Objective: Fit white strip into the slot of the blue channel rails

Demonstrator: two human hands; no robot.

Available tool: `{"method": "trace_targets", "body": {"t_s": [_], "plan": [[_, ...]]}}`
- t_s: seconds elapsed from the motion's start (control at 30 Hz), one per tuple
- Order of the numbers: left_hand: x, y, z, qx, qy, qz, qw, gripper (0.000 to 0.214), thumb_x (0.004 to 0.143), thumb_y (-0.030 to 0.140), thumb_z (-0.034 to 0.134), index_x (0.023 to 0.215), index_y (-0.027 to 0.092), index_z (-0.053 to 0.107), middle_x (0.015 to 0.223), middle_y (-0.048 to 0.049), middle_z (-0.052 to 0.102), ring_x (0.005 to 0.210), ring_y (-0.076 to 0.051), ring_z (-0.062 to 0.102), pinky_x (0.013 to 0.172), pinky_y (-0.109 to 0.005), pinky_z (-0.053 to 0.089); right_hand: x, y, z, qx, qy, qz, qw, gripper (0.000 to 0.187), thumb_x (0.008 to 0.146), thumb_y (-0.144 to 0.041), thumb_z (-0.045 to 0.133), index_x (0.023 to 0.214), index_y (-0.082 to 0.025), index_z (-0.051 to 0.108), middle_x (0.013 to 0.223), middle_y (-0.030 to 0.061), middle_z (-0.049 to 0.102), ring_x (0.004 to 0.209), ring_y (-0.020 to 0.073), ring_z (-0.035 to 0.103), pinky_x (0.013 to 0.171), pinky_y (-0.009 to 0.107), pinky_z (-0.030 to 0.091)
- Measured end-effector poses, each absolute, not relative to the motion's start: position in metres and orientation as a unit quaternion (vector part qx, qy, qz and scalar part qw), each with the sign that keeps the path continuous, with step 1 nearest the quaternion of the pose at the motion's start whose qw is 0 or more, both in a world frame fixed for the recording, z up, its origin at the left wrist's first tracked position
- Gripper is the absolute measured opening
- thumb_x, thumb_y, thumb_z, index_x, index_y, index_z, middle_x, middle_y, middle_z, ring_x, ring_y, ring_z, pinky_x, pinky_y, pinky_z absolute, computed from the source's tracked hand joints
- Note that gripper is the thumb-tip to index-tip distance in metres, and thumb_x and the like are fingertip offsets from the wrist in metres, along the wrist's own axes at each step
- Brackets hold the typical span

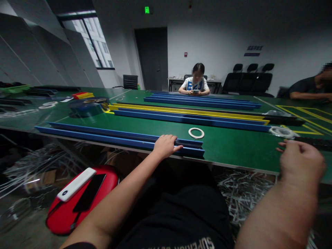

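My left hand (165, 145) rests on top of a pair of long blue strips (109, 135) with a black strip between them, lying along the near edge of the green table (233, 145); its fingers lie bent over the strips' right end. My right hand (301, 159) hovers at the table's right front, fingers curled in a pinch, next to a black strip (315, 142) and a clear tape roll (281, 131). What it pinches, if anything, is too small to make out. A white tape ring (196, 132) lies between the hands.
More blue, yellow and black strips (192, 114) lie across the table's middle. A red stool (77, 200) with a white device and a phone stands at my lower left. One person sits at the far side, another at the right edge. Scrap shreds cover the floor.
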State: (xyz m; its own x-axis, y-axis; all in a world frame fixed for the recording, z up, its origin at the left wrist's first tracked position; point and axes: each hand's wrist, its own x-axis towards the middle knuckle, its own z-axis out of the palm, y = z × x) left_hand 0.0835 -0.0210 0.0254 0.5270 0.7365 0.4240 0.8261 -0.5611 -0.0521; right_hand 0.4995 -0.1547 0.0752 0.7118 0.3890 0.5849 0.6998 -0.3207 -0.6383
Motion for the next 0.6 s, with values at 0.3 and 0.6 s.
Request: {"method": "trace_targets", "body": {"t_s": [0.3, 0.6], "plan": [[0.078, -0.021, 0.024, -0.844, -0.453, -0.288, 0.007, 0.046, 0.1, 0.048, 0.029, 0.13, 0.022, 0.052, 0.117, -0.0093, 0.067, 0.108, -0.025, 0.061, 0.093, -0.039, 0.043, 0.323, -0.084, 0.087, -0.695, -0.569, -0.025, 0.438, 0.043, 0.093, -0.046, 0.035, 0.103, -0.02, 0.068, 0.098, 0.0086, 0.07, 0.088, 0.0207, 0.061, 0.077, 0.03, 0.041], [0.053, -0.005, 0.032, -0.751, -0.411, -0.482, -0.189, 0.038, 0.1, 0.034, 0.033, 0.131, 0.018, 0.048, 0.115, -0.0081, 0.068, 0.109, -0.017, 0.062, 0.096, -0.032, 0.048, 0.225, -0.049, 0.045, -0.676, -0.72, -0.086, 0.129, 0.061, 0.098, -0.055, 0.022, 0.098, -0.016, 0.069, 0.097, 0.0151, 0.069, 0.092, 0.0249, 0.062, 0.082, 0.036, 0.041]]}}
